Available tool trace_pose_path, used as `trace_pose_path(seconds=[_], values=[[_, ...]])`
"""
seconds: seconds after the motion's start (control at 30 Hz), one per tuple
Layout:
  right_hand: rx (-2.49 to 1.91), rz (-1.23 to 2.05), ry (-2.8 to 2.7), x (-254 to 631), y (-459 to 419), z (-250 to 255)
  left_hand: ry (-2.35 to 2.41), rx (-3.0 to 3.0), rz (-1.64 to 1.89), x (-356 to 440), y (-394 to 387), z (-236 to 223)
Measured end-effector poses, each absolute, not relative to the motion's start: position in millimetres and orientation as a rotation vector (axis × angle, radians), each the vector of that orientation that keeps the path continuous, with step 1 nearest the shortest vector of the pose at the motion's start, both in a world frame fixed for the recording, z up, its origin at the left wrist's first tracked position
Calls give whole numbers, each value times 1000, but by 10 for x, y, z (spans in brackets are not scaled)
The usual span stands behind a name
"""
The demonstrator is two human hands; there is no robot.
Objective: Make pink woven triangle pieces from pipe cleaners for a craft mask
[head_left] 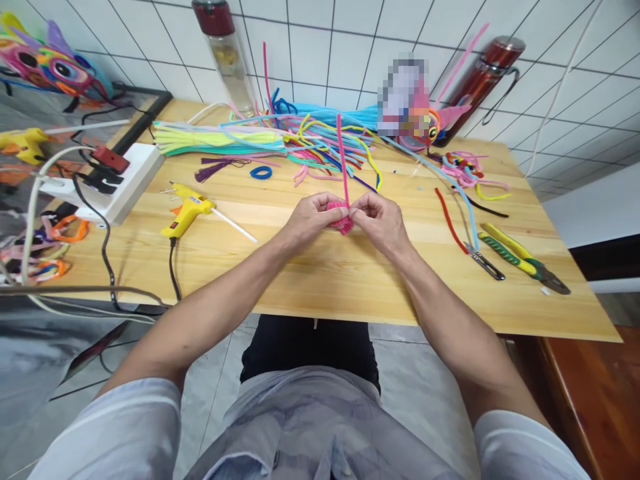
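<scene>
Both hands meet over the middle of the wooden table (310, 280). My left hand (317, 215) is closed on a small bright pink piece of coiled pipe cleaner (345, 225), thumb on top. From it a straight pink pipe cleaner (343, 153) sticks up toward the wall. My right hand (377, 217) pinches the right side of the same piece, where the straight length joins it; its fingertips are partly hidden. The two thumbs almost touch.
Bundled pipe cleaners (225, 140) lie along the back. Left are a yellow glue gun (187, 210) and a white power strip (127, 187) with cables. Right are thread snips (485, 262) and pliers (525, 260). A glass bottle (227, 63) and red flask (480, 87) stand behind.
</scene>
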State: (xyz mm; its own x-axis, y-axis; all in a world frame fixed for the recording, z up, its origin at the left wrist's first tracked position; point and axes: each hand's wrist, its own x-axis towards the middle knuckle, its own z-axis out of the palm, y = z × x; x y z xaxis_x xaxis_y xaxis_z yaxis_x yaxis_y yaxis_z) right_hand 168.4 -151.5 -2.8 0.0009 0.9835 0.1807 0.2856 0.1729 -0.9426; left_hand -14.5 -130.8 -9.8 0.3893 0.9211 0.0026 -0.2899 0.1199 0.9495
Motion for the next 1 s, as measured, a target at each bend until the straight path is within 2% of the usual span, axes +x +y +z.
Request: trace_pose_path(seconds=[0.37, 1.0], values=[[-1117, 1070, -1302, 1750, -1463, 20, 752, 1193, 916, -120, -1318, -140], [-1116, 954, -1280, 1743, -1476, 17, 792, 1269, 889, -101, -1342, -125]])
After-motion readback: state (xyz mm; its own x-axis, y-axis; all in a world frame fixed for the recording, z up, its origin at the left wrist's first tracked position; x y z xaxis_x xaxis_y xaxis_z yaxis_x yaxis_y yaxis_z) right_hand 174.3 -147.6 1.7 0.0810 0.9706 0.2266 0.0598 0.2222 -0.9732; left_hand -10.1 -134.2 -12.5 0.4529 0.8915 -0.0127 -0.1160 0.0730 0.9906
